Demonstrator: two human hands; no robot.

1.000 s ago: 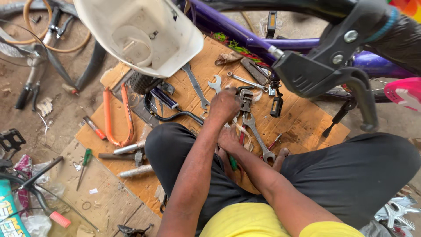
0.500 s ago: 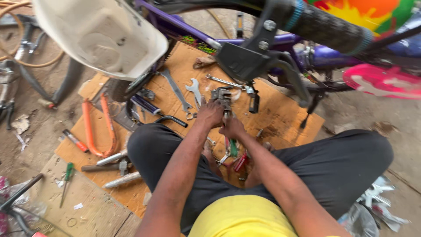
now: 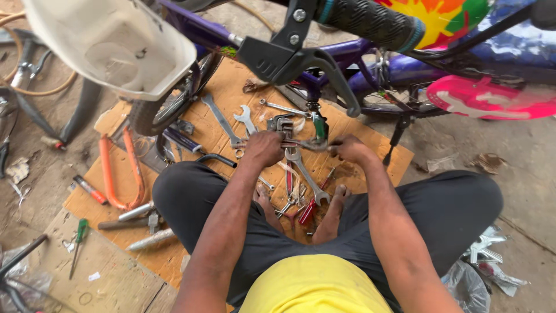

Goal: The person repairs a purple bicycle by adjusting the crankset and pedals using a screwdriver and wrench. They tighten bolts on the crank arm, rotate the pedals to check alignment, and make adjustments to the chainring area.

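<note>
Flattened cardboard [image 3: 359,145] covers the dirt floor of a bicycle repair spot, littered with spanners, pliers and screwdrivers, and a purple bicycle [image 3: 347,55] stands over it. Seated cross-legged, the person works just below the frame. Their left hand [image 3: 263,148] is closed around a small metal part [image 3: 284,124] beside the frame, and the right hand [image 3: 347,148] is closed on a thin tool [image 3: 313,145] whose tip meets that part. An open-ended spanner [image 3: 246,119] lies just beyond the left hand. An orange hacksaw frame [image 3: 119,174] lies well off to the left.
</note>
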